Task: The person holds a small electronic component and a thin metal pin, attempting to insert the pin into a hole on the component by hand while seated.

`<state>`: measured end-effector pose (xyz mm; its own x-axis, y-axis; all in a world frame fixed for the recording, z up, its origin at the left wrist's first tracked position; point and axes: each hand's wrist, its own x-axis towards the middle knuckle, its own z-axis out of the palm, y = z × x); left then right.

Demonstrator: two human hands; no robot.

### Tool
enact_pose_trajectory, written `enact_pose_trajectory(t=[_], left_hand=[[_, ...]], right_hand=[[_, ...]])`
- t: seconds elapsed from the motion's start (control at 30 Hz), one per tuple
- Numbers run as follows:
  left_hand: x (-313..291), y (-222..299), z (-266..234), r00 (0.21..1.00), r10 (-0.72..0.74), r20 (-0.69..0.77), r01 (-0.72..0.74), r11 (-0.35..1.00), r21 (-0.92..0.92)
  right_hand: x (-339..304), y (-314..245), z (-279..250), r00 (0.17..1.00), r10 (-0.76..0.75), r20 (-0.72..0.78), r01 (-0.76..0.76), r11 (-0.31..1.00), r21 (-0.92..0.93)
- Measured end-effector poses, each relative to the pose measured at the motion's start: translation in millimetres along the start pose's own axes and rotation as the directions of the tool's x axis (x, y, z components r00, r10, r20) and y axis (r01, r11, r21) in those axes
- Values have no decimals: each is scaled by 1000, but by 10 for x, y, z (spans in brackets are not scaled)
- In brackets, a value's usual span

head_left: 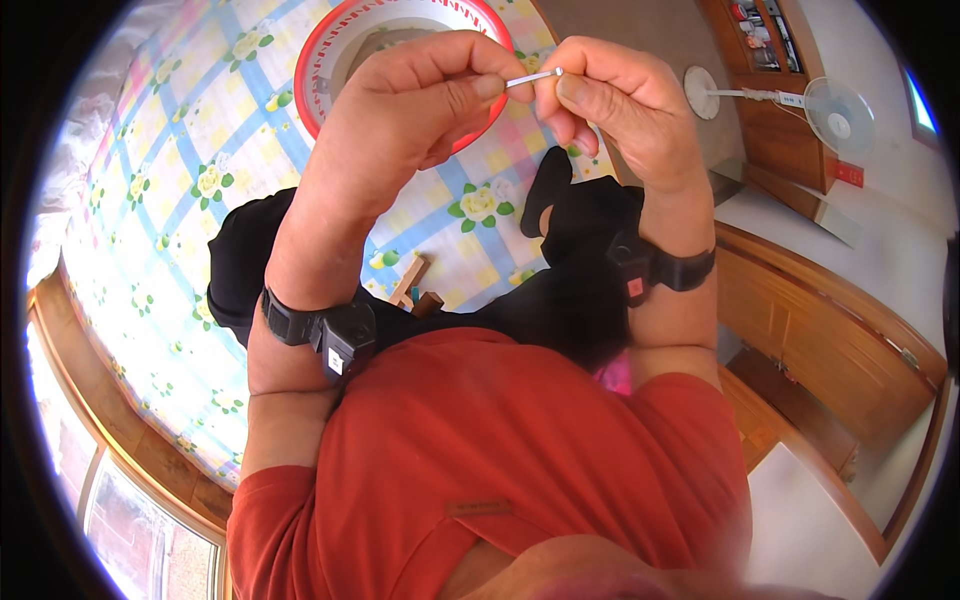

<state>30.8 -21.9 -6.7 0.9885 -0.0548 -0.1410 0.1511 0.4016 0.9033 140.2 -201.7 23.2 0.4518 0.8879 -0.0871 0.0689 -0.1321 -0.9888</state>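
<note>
Both hands pinch a thin white stick [532, 77] at 12 o'clock: left hand [405, 110] on one end, right hand [615, 100] on the other, above the red-rimmed bowl [325, 50] on the floral counter [180, 200]. Too much bending force could snap it or flick it away.

An orange-red short-sleeved shirt [520, 440] and a black band [320, 325] on each wrist.

A single head-worn fisheye view looks steeply down over the person's chest, close above the left hand [400, 120] and right hand [620, 110]. Beyond the fingers [480, 85] lies a flowered tablecloth [190, 200]; right of them, floor.
</note>
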Motion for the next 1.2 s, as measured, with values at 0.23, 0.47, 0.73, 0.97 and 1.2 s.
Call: enact_pose_trajectory(t=[0.23, 0.47, 0.73, 0.97, 1.2], left_hand=[[-41, 59, 127, 992, 55, -112, -20, 958, 287], [-31, 68, 187, 993, 113, -31, -97, 941, 323], [10, -59, 224, 973, 230, -29, -223, 964, 143], [9, -134, 205, 954, 287, 85, -270, 948, -171], [-19, -1, 181, 981, 179, 69, -164, 969, -183]], right_hand=[[-23, -6, -8, 998, 35, -58, -40, 995, -92], [-4, -27, -50, 1000, 6, 6, -4, 983, -184], [-2, 44, -58, 999, 14, 48, -14, 1000, 1], [16, 43, 33, 998, 13, 63, -24, 986, 165], [24, 13, 91, 998, -46, -53, 45, 998, -34]])
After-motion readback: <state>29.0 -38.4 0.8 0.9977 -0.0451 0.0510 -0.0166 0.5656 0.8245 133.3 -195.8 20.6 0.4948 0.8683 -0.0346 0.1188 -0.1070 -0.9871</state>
